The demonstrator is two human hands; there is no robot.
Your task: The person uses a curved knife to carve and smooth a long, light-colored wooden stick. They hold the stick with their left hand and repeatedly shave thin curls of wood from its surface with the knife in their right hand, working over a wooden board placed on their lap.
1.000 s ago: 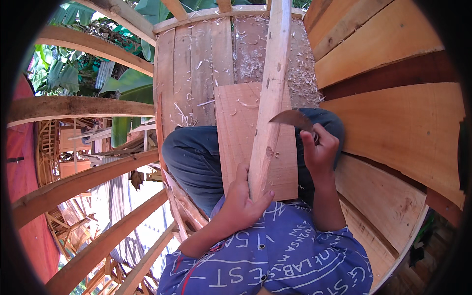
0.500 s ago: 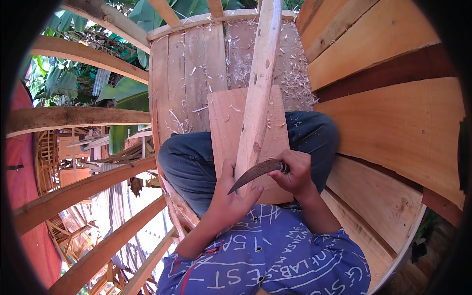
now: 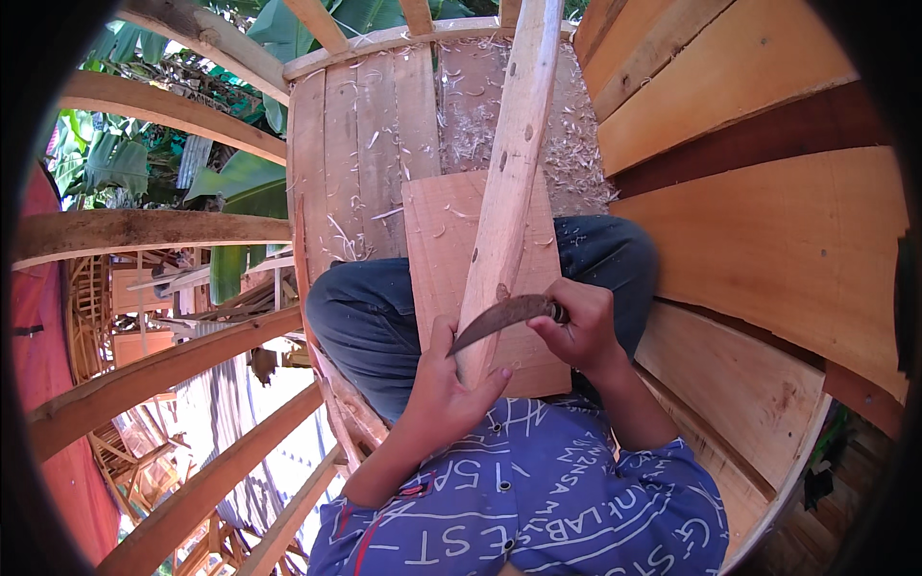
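Across lap: left hand (image 3: 444,389) grasps stick (image 3: 507,182); right hand (image 3: 576,326) grip clenched on knife (image 3: 499,319).

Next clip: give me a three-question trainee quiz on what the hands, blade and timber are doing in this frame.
1. True or false: the curved knife is in the left hand.
2. Multiple choice: the flat board under the wooden strip rests on: A) a table; B) the person's lap; C) a vice.
3. Short answer: where does the blade cross the strip?

Key
1. False: the right hand has its grip on the knife's handle; the left hand holds the strip's near end.
2. B.
3. Near the strip's lower end, just above the left hand, with the tip pointing to the person's left.
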